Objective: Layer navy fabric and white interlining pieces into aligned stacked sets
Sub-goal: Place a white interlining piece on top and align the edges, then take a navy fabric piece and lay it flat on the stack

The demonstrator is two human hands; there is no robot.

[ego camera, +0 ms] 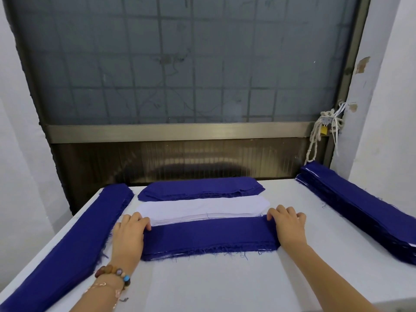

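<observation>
Nearest to us, on the white table [213,287], two bare forearms reach forward. The left wrist wears a beaded bracelet [112,274]. Just beyond lies the navy stack [209,238], a wide band of layered pieces with a frayed near edge, where thin slivers of white show between the layers.

Our left hand [129,233] sits at the stack's left end and our right hand [289,226] at its right end, so the stack lies between them. Each hand curls its fingers over its end, the tips on the top layer near the far corners. The thumbs are hidden, so this looks like a grip from both ends rather than a sure pinch.

Touching the stack's far edge is the white pile [202,209], with rounded ends. Beyond that is a rounded navy pile [200,188].

A long navy strip [67,244] runs along the table's left edge, and a thicker navy heap [360,210] runs along the right. Farthest off stand a frosted window [191,64] and a knotted rope with a padlock [324,129].
</observation>
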